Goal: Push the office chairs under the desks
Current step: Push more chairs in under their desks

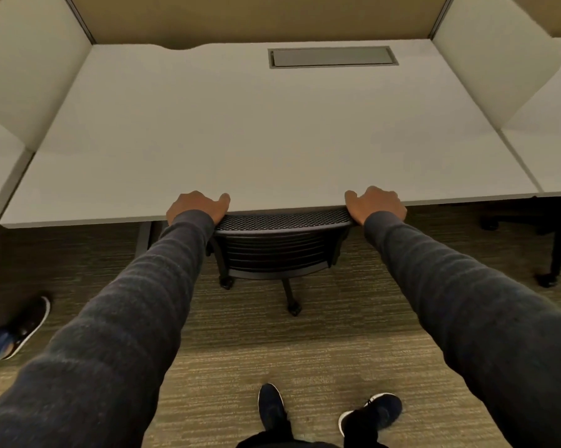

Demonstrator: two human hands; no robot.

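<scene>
The left hand [196, 206] and right hand [378, 203] each curl round one end of the office chair [272, 250] backrest, which runs left-right along the worktop [272, 130] near edge. Any last push looks to go straight toward the far side, shared evenly between them.

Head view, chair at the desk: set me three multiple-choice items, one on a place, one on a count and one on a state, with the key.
1. Where is the black mesh-backed office chair relative to the white desk?
A) on top of it
B) tucked under its front edge
C) far behind it

2. How many grey rectangular hatches are set in the desk top?
A) none
B) one
C) three

3. What are the left hand and right hand doing?
A) lying flat on the desk
B) hanging free
C) holding the backrest's top corners

Key:
1 B: the seat is hidden beneath the desk and only the backrest shows.
2 B: a single hatch lies near the far edge.
3 C: each hand grips one top corner of the backrest.
</scene>
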